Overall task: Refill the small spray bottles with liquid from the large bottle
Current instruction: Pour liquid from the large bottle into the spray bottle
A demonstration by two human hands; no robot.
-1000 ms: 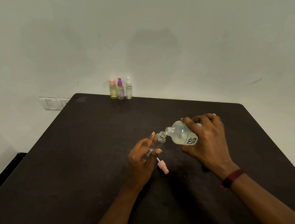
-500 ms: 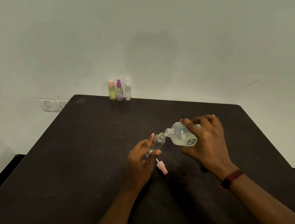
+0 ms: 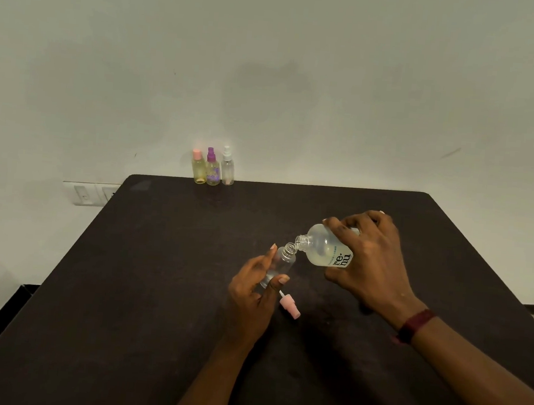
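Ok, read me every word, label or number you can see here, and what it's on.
"re·nu": black print on the large clear plastic bottle held in the right hand.
Small teal line beside it: too small to read.
Purple marking on the purple-capped small spray bottle: blurred, unreadable.

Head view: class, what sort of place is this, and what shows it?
Probably a plain indoor room: a dark table pushed against a plain pale wall, with wall switches near its far left corner.

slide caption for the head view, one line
Right hand tilts large bottle toward uncapped small spray bottle held in left hand.
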